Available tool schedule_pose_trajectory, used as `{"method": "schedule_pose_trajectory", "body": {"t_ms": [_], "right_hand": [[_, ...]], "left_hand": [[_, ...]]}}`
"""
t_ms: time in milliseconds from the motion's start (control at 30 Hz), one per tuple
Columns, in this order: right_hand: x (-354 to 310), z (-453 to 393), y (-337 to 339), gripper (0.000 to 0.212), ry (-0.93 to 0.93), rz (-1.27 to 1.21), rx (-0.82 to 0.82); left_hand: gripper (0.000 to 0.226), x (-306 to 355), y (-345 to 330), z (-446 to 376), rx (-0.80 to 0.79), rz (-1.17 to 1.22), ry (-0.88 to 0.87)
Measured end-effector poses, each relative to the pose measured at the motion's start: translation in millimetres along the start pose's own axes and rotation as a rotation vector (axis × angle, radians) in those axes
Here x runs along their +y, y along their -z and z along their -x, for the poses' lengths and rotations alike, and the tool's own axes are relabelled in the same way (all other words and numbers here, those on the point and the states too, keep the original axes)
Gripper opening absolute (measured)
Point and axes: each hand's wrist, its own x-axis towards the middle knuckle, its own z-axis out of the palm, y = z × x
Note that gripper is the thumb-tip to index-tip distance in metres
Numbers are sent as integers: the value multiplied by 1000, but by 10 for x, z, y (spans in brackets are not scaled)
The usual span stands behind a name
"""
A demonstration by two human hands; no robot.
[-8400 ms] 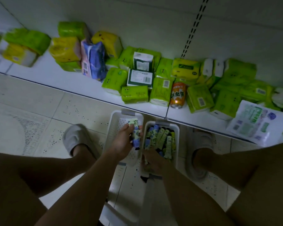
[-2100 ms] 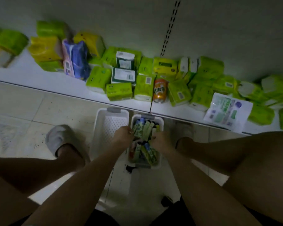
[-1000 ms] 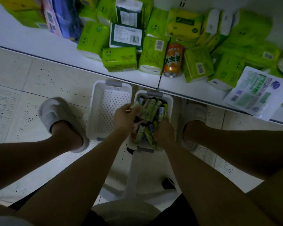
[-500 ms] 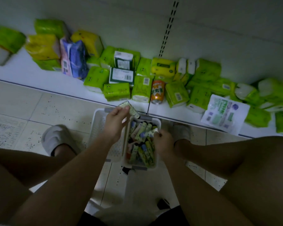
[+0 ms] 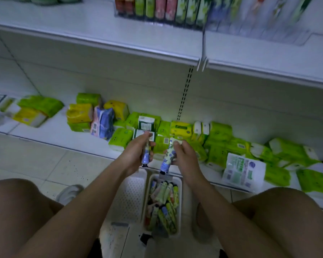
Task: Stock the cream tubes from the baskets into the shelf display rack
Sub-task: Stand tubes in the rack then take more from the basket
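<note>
Since half a second ago both hands have risen clear of the baskets. Left hand [image 5: 136, 155] grips a blue-patterned tube [image 5: 145, 155]; right hand [image 5: 183, 155] pinches a green-and-blue tube [image 5: 168, 157], cap down. Remaining tubes fill the right basket [image 5: 179, 185] at 6 o'clock; display rack [image 5: 304, 37] at 1 o'clock.

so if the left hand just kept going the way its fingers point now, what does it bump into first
Most likely the white and green tissue box on the bottom shelf. The left hand, gripping a cream tube, has its fingertips overlapping that box in the head view, though depth is unclear.
</note>
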Motion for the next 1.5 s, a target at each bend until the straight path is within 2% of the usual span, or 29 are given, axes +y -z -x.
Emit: {"method": "schedule_pose_trajectory", "body": {"t_ms": [67,167,300,433,500,600,667,800,933,1100,1500], "right_hand": [[-236,9,29,40,103,40,10],[-616,78,81,57,204,2,-64],[-1079,199,180,42,349,17,-70],[-1586,323,295,56,464,-10,-119],[-1840,356,389,48,537,-12,-124],[-2168,386,553,26,645,44,-141],[-2402,380,685,23,686,78,-126],[-2858,176,999,10,717,109,-69],[-3219,-144,1316,8,745,284,6],[-3591,-565,1549,10,814,500,163],[-3985,-1756,1545,11,879,823,338]], "left_hand": [[30,144,-36,93,-37,-71,-78],[38,401,-80,228,-103,-140,-157],[28,853,-184,468,-202,-202,-252],[19,1428,-361,715,-349,-282,-382],[15,1766,-523,856,-383,-416,-497],[11,2239,-755,984,-382,-542,-651],[12,2496,-896,987,-377,-602,-722],[21,2853,-1141,862,-326,-558,-789],[12,3075,-1360,681,-264,-582,-799],[13,3373,-1641,522,-228,-700,-854],[21,3702,-2038,62,-225,-793,-947]]}}
